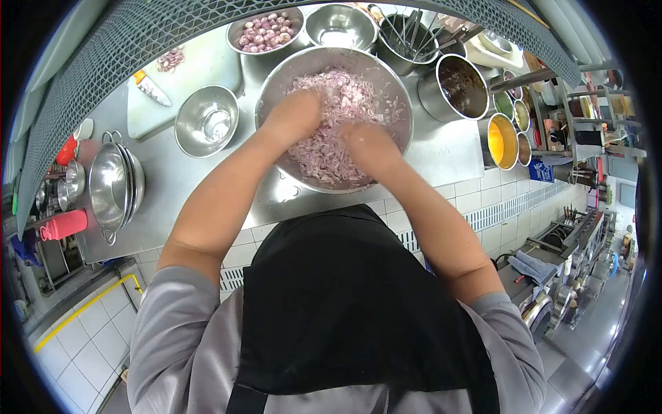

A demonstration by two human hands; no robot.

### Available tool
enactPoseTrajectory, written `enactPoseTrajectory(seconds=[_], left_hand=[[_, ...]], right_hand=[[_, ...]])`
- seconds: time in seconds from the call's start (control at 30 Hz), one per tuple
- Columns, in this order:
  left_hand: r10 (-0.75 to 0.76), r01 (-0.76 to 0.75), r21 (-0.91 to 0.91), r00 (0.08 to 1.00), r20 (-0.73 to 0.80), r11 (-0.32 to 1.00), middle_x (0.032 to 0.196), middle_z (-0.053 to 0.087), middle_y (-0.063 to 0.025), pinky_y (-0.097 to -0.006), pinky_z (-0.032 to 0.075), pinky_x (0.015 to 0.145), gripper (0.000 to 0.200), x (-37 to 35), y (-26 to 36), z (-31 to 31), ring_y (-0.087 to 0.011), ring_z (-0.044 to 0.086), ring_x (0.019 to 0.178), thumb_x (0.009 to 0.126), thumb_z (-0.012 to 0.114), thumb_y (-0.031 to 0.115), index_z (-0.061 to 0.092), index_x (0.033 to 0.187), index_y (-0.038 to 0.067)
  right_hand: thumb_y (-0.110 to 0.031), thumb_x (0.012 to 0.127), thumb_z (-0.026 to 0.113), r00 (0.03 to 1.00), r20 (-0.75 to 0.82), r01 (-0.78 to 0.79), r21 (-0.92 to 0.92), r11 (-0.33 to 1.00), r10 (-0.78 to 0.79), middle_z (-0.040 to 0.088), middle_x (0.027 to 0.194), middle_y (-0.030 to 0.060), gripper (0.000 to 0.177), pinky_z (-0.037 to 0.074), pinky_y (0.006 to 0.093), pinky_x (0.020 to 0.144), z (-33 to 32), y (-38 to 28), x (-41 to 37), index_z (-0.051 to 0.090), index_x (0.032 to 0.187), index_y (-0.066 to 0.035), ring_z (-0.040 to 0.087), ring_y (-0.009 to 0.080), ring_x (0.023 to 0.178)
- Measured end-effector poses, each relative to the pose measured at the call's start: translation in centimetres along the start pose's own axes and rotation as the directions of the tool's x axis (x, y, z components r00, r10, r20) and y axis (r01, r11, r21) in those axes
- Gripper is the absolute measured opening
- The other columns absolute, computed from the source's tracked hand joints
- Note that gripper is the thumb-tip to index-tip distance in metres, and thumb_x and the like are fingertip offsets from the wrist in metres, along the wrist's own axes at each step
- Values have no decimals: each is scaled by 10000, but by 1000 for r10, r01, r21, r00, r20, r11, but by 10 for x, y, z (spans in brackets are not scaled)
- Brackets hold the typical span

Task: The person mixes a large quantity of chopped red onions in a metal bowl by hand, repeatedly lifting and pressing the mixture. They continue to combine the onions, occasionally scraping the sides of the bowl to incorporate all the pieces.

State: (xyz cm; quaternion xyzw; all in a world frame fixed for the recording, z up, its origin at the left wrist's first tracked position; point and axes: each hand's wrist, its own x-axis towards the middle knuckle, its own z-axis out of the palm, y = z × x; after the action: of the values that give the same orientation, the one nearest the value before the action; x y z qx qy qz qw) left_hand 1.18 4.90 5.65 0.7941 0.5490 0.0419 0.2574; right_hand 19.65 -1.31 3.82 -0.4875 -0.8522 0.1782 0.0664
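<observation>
A large steel bowl holds a heap of thinly sliced shallots, pinkish and white. Both my hands are down in it. My left hand presses into the slices on the left side of the heap, its back rounded and its fingers hidden among them. Right of centre, my right hand touches the slices with its fingers pointing inward. Motion blurs that hand, so how far its fingers are curled does not show.
Behind stand a bowl of whole shallots, an empty steel bowl and a pot of utensils. A dark-stained pot sits right. Left are a small bowl, a cutting board with a knife, and stacked colanders.
</observation>
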Motion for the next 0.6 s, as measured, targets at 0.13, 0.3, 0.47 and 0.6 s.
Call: enactPoseTrajectory(seconds=[0.13, 0.3, 0.47, 0.6], left_hand=[[18, -20, -10, 992, -128, 1000, 962, 624, -263, -478, 468, 817, 281, -4, 0, -11, -404, 609, 894, 897, 411, 150, 595, 1022, -21], [127, -139, -120, 986, -106, 983, 1071, 583, -286, -467, 433, 894, 396, 0, -13, -11, -399, 567, 1019, 918, 413, 224, 493, 1213, -27], [-11, 11, 3, 992, -126, 1000, 1293, 462, -254, -423, 362, 1008, 517, 34, -29, 25, -390, 447, 1208, 902, 517, 289, 386, 1358, 85], [-269, 156, -726, 962, -42, 669, 1233, 535, -171, -369, 412, 934, 533, 64, -9, 48, -276, 518, 1121, 889, 571, 291, 399, 1350, 87]], right_hand=[[-238, 923, 402, 966, 75, -251, 62, 966, 246, 639, 935, 219, 296, 483, 468, 781, -38, 14, 13, 610, 959, -31, 612, 367, 902], [-403, 903, 470, 947, 100, -316, 109, 942, 306, 614, 1034, 252, 431, 449, 449, 870, -72, 34, 29, 611, 1058, -26, 579, 397, 986], [-381, 849, 584, 916, -245, -286, 158, 945, 318, 552, 1228, 217, 496, 415, 401, 924, -9, 68, 60, 552, 1197, -30, 540, 349, 1098], [-244, 810, 616, 904, -45, -244, 761, 601, 424, 560, 1195, 240, 500, 437, 359, 913, 19, 41, 87, 504, 1236, -8, 548, 322, 1103]])
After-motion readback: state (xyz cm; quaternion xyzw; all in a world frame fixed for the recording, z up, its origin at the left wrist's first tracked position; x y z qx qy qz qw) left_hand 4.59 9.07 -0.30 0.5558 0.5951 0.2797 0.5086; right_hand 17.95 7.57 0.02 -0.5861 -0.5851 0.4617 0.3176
